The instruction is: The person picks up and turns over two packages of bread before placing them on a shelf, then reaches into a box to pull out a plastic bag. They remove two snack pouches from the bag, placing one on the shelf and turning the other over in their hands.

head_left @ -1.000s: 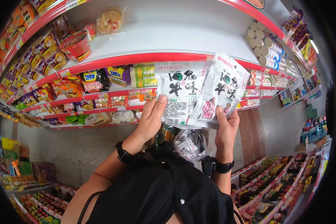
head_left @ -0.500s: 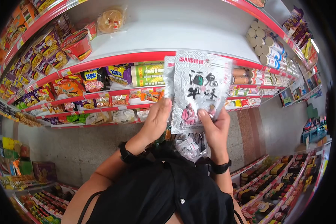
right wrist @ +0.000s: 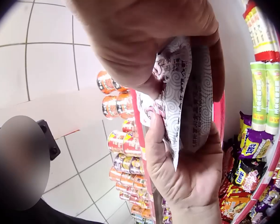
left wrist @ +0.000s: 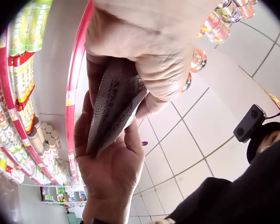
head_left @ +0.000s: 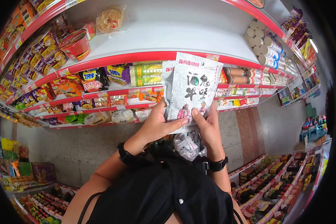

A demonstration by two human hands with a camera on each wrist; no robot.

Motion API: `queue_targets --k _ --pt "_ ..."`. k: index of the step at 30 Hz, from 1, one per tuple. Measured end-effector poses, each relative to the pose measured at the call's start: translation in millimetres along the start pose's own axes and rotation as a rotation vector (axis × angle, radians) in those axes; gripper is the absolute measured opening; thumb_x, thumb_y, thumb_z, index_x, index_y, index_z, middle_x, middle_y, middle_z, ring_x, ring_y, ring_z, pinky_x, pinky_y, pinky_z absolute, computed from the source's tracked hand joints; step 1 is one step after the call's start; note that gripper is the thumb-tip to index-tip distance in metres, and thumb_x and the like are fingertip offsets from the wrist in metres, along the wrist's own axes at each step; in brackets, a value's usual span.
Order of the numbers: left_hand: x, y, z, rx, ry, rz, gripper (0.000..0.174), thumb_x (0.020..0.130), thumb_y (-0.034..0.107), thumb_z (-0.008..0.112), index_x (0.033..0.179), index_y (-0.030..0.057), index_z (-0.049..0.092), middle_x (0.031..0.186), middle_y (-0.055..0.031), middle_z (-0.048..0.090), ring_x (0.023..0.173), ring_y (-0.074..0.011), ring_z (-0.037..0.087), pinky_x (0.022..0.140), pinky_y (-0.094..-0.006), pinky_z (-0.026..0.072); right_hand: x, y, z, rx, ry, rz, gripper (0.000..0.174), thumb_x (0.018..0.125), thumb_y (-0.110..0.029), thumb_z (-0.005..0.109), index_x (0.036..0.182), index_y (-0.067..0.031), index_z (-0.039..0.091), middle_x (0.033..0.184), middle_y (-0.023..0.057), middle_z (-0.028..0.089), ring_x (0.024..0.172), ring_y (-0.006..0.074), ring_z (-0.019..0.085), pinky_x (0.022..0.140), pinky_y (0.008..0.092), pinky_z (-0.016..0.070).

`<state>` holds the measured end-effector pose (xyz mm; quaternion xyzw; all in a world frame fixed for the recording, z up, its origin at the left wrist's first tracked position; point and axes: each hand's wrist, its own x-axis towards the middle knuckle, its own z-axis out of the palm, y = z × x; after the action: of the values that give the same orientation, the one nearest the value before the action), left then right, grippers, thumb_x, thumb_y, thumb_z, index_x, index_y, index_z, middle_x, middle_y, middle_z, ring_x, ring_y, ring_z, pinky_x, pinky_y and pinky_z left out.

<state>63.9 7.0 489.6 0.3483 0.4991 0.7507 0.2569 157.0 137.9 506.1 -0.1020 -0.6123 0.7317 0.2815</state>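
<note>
Two silver-white snack packets are stacked face up between both hands in the head view. The front packet (head_left: pixel 198 87) has black and green characters and pink-robed figures printed on it. Behind it, the rear packet (head_left: pixel 168 76) shows only along its left side. My left hand (head_left: pixel 155 125) grips the lower left of the stack, its thumb across the front. At the lower right, my right hand (head_left: pixel 209 130) holds the stack, thumb on the front and fingers behind. From the right wrist side, the packets (right wrist: pixel 175 95) are seen edge-on, with a gap between them.
A clear plastic bag (head_left: pixel 188 145) of small packs hangs below the hands. Ahead is a white shelf (head_left: pixel 168 41) with a red edge, holding a red noodle bowl (head_left: pixel 76 44), a round wrapped pack (head_left: pixel 110 20) and paper-wrapped rolls (head_left: pixel 267 52). Bottle shelves (head_left: pixel 276 179) stand behind on the right.
The two packets were fanned side by side. The right-hand packet has slid left over the other, and both hands have come closer together. The left thumb now lies across the front packet.
</note>
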Motion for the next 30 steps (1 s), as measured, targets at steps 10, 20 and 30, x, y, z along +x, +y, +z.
queue_targets --k 10,20,30 --pt "6.6 0.4 -9.3 0.103 -0.028 -0.026 0.050 0.078 0.005 0.069 0.121 0.0005 0.044 0.112 -0.0058 0.057 0.101 -0.0105 0.053 0.086 -0.0281 0.0452 -3.1 4.7 -5.0 -0.075 -0.095 0.092 0.046 0.085 -0.005 0.062 0.125 0.0019 0.041 0.113 0.0083 0.058 0.103 0.0140 0.053 0.090 0.0288 0.0409" --pt "16.8 7.0 -15.8 -0.266 0.163 -0.255 0.028 0.089 0.012 0.058 0.115 0.0018 0.053 0.110 -0.0051 0.060 0.099 -0.0107 0.056 0.086 -0.0275 0.0445 -3.5 18.8 4.3 -0.229 -0.151 0.024 0.051 0.083 -0.004 0.064 0.126 0.0034 0.038 0.111 0.0107 0.059 0.102 0.0143 0.054 0.088 0.0293 0.0430" --pt "12.9 7.9 -13.5 -0.280 0.162 -0.157 0.027 0.092 0.013 0.053 0.115 0.0001 0.053 0.110 -0.0045 0.060 0.097 -0.0094 0.054 0.086 -0.0275 0.0427 -5.8 13.8 8.3 0.075 -0.137 0.166 0.060 0.082 0.002 0.063 0.132 -0.0001 0.030 0.120 0.0104 0.052 0.109 0.0158 0.051 0.091 0.0301 0.0424"
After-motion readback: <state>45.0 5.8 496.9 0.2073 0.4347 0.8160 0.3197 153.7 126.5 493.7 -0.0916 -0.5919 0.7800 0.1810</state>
